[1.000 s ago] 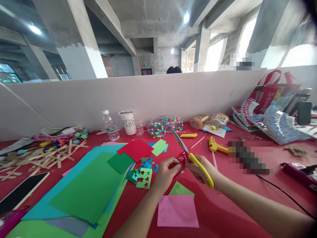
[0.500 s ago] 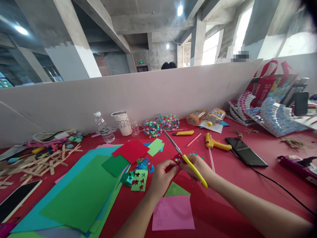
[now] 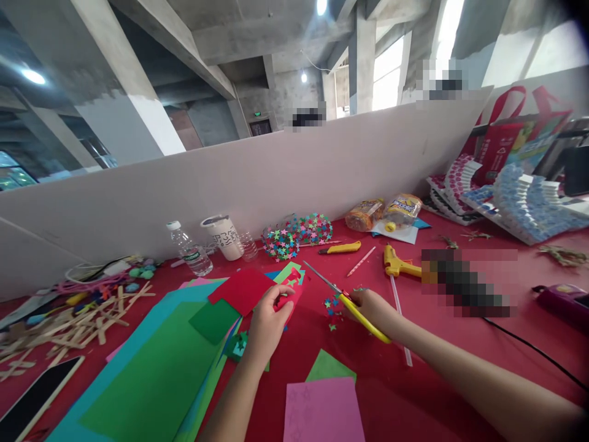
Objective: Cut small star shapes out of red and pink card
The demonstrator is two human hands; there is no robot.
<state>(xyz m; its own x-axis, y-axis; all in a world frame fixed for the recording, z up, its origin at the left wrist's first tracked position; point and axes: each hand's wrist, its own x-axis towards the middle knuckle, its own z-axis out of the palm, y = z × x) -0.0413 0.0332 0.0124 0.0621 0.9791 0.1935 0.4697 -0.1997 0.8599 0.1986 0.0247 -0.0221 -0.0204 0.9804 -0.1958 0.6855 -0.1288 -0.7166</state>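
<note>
My left hand pinches a strip of red paper with star-shaped holes, held over the coloured sheets. Yellow-handled scissors are in my right hand, their blades pointing away toward the upper left. Between the two hands, small cut stars in several colours lie on the red tabletop. Nearer to me is a pink sheet with faint star outlines, partly covering a green piece. Green scraps with star holes lie beside my left forearm, which hides part of them.
Large green sheets are stacked at left, near wooden sticks. Star-filled bottles, a water bottle and a cup stand by the partition. A utility knife and glue gun lie at right.
My left hand has moved left and away from my right hand, carrying the red paper strip. The scissors remain in my right hand, and the small stars between the hands are now uncovered.
</note>
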